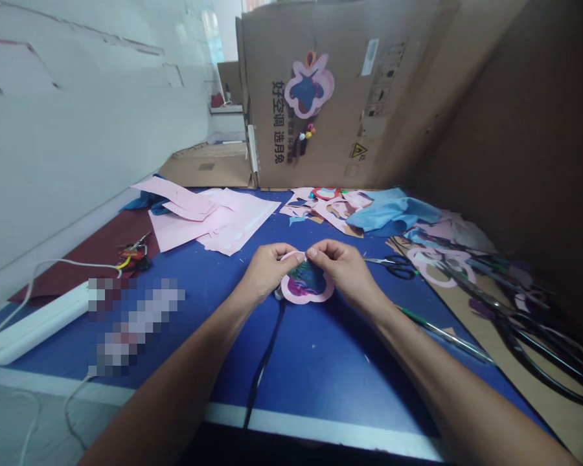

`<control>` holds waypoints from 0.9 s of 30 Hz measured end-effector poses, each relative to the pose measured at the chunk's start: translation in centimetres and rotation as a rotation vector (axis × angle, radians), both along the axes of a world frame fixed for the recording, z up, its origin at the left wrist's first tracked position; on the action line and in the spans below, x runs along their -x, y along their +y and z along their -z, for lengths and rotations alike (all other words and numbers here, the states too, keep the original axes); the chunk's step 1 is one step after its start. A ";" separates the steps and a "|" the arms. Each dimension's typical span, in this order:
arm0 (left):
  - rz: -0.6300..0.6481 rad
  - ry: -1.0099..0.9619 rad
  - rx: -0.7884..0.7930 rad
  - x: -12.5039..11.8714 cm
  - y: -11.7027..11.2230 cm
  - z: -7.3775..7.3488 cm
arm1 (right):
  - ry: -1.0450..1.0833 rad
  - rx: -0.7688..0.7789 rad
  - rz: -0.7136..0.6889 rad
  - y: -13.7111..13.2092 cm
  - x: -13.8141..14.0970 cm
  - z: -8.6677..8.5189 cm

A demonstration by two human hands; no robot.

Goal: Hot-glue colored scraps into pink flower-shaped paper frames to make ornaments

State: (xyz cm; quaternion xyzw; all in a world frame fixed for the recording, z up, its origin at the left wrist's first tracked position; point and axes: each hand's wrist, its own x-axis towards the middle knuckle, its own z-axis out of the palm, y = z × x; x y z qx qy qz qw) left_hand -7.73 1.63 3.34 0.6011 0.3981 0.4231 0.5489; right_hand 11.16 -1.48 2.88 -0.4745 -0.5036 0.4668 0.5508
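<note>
In the head view, a flower-shaped craft piece (308,298) with a pink paper rim and a blue, green and magenta centre is held just above the blue table. My left hand (271,272) pinches its upper left edge between thumb and fingers. On the upper right edge, the thumb and fingertips of my right hand (339,264) are closed as well, close to the left thumb. The fingers cover the top of the piece. From beneath its left side a dark cord (268,353) runs down over the table edge. Small scissors (393,264) lie right of my right hand.
Pink sheets (214,220) lie at back left, near a white power strip (43,323). Behind stands a cardboard box (340,155) with a similar hanging ornament (291,107). Blue cloth (393,212), large black-handled shears (519,330) and a green-and-silver pen-like tool (447,335) are on the right.
</note>
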 end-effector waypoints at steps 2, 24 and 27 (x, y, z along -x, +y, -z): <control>0.004 -0.004 0.020 0.1 0.0 -0.1 | 0.021 0.019 -0.003 0.1 0.1 0.1; -0.058 -0.031 0.074 -1.1 2.7 -0.3 | 0.062 -0.003 0.058 2.0 -1.2 0.2; -0.072 -0.042 0.048 -0.7 2.7 0.1 | 0.060 0.011 0.040 2.0 -1.0 0.4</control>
